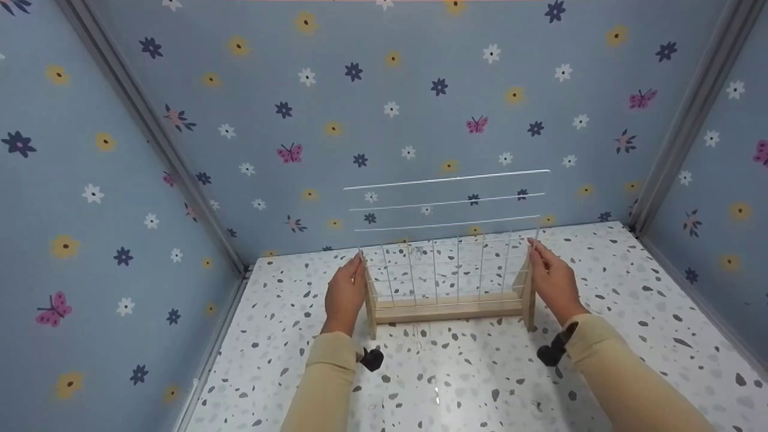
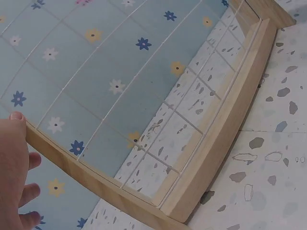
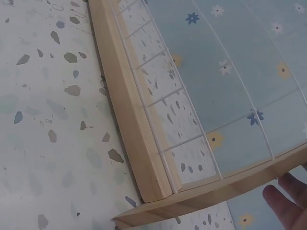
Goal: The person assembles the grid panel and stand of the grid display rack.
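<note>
A wire rack with a wooden base bar point(image 1: 450, 309), two wooden side pieces and white wires stands upright on the speckled surface. At its left end, my left hand point(image 1: 346, 294) holds the upper part of the side piece; in the left wrist view its thumb point(image 2: 17, 117) lies at the wooden edge. My right hand point(image 1: 555, 282) holds the upper part of the right side piece point(image 1: 529, 294). The right wrist view shows its fingertips point(image 3: 280, 203) by the outer face of that piece, the thumb out of sight. Several white wires point(image 1: 447, 180) rise above the side pieces.
A blue wall point(image 1: 390, 132) with flowers and butterflies stands behind the rack, and similar walls point(image 1: 120, 252) flank it. Grey posts point(image 1: 144, 126) mark the corners. The white speckled surface point(image 1: 456, 378) extends in front of the rack. Black straps sit at both cuffs.
</note>
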A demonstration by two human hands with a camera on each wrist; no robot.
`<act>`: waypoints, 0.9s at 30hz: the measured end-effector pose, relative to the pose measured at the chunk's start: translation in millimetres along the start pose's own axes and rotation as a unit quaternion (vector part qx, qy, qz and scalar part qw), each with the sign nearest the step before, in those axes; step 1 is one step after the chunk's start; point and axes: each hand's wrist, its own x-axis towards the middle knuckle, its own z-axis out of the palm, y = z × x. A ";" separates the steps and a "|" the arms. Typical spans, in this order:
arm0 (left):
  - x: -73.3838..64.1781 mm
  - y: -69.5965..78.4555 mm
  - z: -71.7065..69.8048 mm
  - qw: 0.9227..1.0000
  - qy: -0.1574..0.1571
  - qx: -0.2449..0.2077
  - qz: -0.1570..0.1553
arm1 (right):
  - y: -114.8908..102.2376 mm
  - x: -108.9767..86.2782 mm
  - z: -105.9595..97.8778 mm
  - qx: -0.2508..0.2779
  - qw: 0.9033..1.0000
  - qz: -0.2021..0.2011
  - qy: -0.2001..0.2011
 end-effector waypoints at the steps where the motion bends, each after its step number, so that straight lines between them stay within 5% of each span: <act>1: 0.8 0.4 0.1 1.000 0.006 0.021 0.009 | -0.4 1.0 -0.6 -0.005 1.000 0.005 -0.003; 7: 2.7 4.9 0.4 0.993 0.027 0.111 0.026 | -3.4 6.3 -3.2 -0.046 0.999 0.023 -0.018; 15: 7.0 14.0 1.4 0.988 0.006 0.156 -0.003 | -10.9 17.0 -8.2 -0.130 0.991 0.016 -0.017; 27: 9.2 15.5 -6.1 0.983 0.015 0.185 -0.008 | -23.7 29.8 2.5 -0.173 0.985 0.007 -0.017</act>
